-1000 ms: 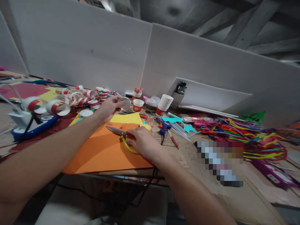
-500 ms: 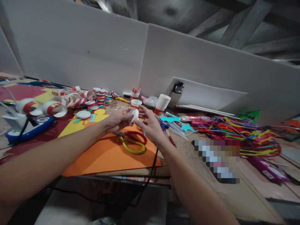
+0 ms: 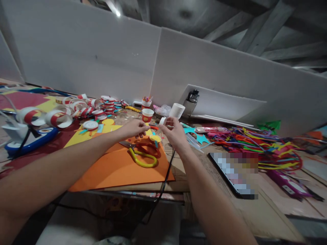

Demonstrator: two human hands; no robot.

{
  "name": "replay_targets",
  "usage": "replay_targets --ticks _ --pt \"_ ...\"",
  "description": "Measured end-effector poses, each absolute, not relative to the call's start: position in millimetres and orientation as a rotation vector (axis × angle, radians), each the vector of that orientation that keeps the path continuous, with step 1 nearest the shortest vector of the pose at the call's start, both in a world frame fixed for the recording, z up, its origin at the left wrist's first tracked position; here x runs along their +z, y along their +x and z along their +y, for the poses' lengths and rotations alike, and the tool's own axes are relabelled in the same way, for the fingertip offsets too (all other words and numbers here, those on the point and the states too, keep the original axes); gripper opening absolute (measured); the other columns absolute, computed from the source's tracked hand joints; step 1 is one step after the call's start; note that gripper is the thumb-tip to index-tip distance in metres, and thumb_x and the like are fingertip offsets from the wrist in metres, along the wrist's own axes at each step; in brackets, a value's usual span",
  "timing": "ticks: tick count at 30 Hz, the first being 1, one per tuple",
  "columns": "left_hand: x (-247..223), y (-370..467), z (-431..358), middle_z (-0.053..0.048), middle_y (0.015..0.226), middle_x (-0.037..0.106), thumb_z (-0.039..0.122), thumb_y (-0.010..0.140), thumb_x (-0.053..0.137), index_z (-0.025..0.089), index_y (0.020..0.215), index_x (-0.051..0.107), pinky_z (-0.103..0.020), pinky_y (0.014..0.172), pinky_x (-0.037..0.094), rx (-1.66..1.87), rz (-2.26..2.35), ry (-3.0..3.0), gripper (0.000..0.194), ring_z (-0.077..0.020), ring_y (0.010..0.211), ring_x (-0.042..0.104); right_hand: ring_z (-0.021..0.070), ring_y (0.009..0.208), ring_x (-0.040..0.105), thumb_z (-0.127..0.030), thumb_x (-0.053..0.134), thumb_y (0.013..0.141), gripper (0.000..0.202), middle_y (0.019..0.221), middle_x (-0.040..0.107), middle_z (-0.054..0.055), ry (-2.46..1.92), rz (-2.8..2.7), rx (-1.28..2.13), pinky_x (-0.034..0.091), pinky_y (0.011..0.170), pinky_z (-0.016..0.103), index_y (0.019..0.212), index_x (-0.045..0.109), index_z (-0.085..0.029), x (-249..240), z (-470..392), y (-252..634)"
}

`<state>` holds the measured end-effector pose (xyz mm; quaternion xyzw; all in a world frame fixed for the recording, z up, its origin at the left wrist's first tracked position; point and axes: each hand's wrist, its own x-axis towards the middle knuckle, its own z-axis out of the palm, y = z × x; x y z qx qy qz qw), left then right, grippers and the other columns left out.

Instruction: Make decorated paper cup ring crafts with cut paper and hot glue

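Observation:
My right hand [image 3: 175, 131] pinches a small white round paper piece [image 3: 162, 120], which resembles the cut-off base of a paper cup. It is held in front of the stack of paper cups [image 3: 177, 110]. My left hand [image 3: 138, 129] hovers over the paper sheets with loosely bent fingers and nothing visible in it. By its fingertips is a yellow paper piece [image 3: 148, 130]; whether they touch I cannot tell. A yellow disc [image 3: 155, 138] with teal tabs lies between the hands. Below it, yellow-and-red-handled scissors [image 3: 143, 160] rest on an orange sheet [image 3: 112, 173].
A red-and-white paper cup [image 3: 147, 115] stands behind the hands. Curled cup strips [image 3: 58, 119] and a blue-based glue-gun-like stand [image 3: 33, 141] are at left. Right are a phone [image 3: 232, 175], colourful pipe cleaners [image 3: 250, 143] and a purple device [image 3: 288, 183]. A black cable [image 3: 167, 173] crosses the table edge.
My hands have moved apart. The white round piece has gone from between both hands to my right hand, which moved right. The yellow disc and the cup behind now show more fully.

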<state>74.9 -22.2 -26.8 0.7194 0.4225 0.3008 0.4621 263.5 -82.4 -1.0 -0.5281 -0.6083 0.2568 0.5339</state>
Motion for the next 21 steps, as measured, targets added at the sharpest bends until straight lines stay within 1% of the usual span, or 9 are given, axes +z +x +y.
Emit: replay_targets --ticks 1,3,6,8,11,15,17,19,21 --pt "-26.6 80.4 -20.2 -0.006 0.057 0.063 0.050 0.076 0.067 0.015 0.060 0.062 -0.026 0.048 0.037 0.655 1.129 1.886 0.039 -0.0137 0.047 0.053 0.0179 0.084 0.063 -0.033 0.070 0.070 0.032 0.096 0.065 0.005 -1.327 -1.469 0.587 0.053 0.078 0.037 0.094 0.054 -0.019 -1.1 -82.1 264.6" --pt "-25.8 92.2 -18.1 -0.004 0.041 0.055 0.045 0.075 0.066 0.017 0.044 0.056 -0.027 0.048 0.033 0.485 1.243 2.045 0.043 -0.0132 0.040 0.047 0.0161 0.076 0.063 -0.033 0.069 0.070 0.032 0.095 0.064 0.004 -1.401 -1.499 0.567 0.053 0.074 0.035 0.095 0.055 -0.018 -2.0 -81.9 265.6" --pt "-25.8 107.3 -18.6 -0.002 0.034 0.046 0.034 0.070 0.069 0.019 0.037 0.052 -0.027 0.050 0.031 0.388 1.381 2.233 0.040 -0.0140 0.041 0.044 0.0151 0.074 0.062 -0.035 0.067 0.072 0.034 0.096 0.064 0.005 -1.406 -1.534 0.547 0.052 0.070 0.033 0.099 0.056 -0.018 -4.0 -80.8 266.4" --pt "-27.6 113.2 -19.5 -0.001 0.036 0.047 0.028 0.067 0.068 0.019 0.038 0.052 -0.027 0.052 0.032 0.377 1.415 2.279 0.034 -0.0150 0.044 0.045 0.0155 0.076 0.062 -0.035 0.067 0.073 0.032 0.095 0.065 0.005 -1.413 -1.560 0.525 0.052 0.070 0.032 0.098 0.057 -0.017 -5.0 -79.9 267.1" --pt "-32.4 115.1 -18.9 -0.002 0.042 0.051 0.020 0.064 0.064 0.018 0.042 0.054 -0.028 0.054 0.034 0.391 1.445 2.291 0.025 -0.0165 0.048 0.049 0.0159 0.076 0.062 -0.032 0.067 0.073 0.031 0.094 0.065 0.005 -1.450 -1.578 0.475 0.051 0.071 0.032 0.098 0.058 -0.017 -5.8 -79.4 268.2" --pt "-35.5 111.1 -16.6 -0.005 0.055 0.059 0.019 0.066 0.058 0.018 0.052 0.057 -0.027 0.056 0.037 0.487 1.487 2.322 0.014 -0.0195 0.059 0.059 0.0159 0.076 0.063 -0.030 0.066 0.073 0.028 0.094 0.066 0.006 -1.433 -1.568 0.464 0.051 0.069 0.031 0.097 0.058 -0.017 -7.4 -79.2 268.8" --pt "-33.4 108.4 -17.7 -0.006 0.060 0.061 0.018 0.069 0.056 0.018 0.056 0.055 -0.026 0.058 0.040 0.602 1.503 2.313 0.012 -0.0203 0.065 0.063 0.0162 0.077 0.063 -0.029 0.066 0.074 0.028 0.094 0.066 0.006 -1.417 -1.566 0.462 0.052 0.071 0.032 0.097 0.058 -0.017 -9.9 -78.3 268.3" --pt "-29.3 105.6 -20.9 -0.004 0.061 0.061 0.017 0.071 0.055 0.018 0.060 0.051 -0.024 0.056 0.042 0.747 1.459 2.210 0.012 -0.0189 0.064 0.065 0.0171 0.079 0.064 -0.028 0.066 0.074 0.030 0.095 0.065 0.006 -1.423 -1.577 0.448 0.053 0.073 0.034 0.100 0.058 -0.017 -13.9 -76.8 267.0" --pt "-24.4 102.8 -25.7 -0.001 0.059 0.060 0.015 0.072 0.054 0.019 0.063 0.046 -0.022 0.052 0.045 0.852 1.364 2.034 0.013 -0.0165 0.058 0.066 0.0182 0.084 0.064 -0.028 0.066 0.073 0.032 0.099 0.064 0.007 -1.419 -1.600 0.436 0.053 0.077 0.036 0.102 0.057 -0.017 -18.8 -74.9 265.0"
